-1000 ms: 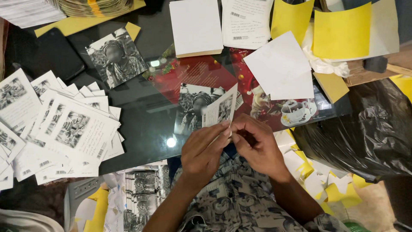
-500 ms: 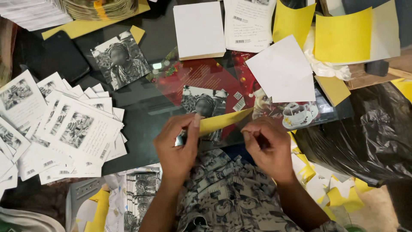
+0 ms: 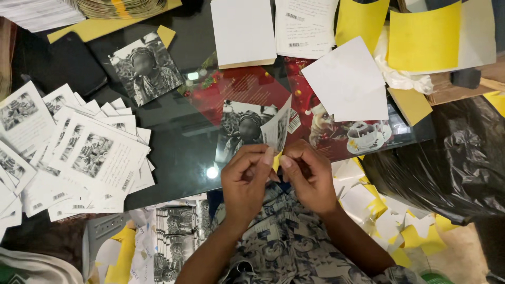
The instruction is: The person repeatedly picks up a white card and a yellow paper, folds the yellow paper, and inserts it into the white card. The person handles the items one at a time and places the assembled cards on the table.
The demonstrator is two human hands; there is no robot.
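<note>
Yellow backing shows where your left hand (image 3: 246, 176) and right hand (image 3: 310, 173) pinch the small photo card (image 3: 277, 129), tilted upright over the glass table (image 3: 173, 131), corner between fingertips.

The glass table (image 3: 173, 131) is the landmark. At its near edge both hands — left hand (image 3: 246, 181), right hand (image 3: 310, 176) — meet, pinching a small card (image 3: 279, 130) that stands on edge above the tabletop. On its left part lies a fanned spread of printed cards (image 3: 79, 158). At its far edge sits a card stack (image 3: 243, 32). Off its right end lies a plastic bag (image 3: 447, 168); paper scraps (image 3: 373, 210) are below the near edge.
</note>
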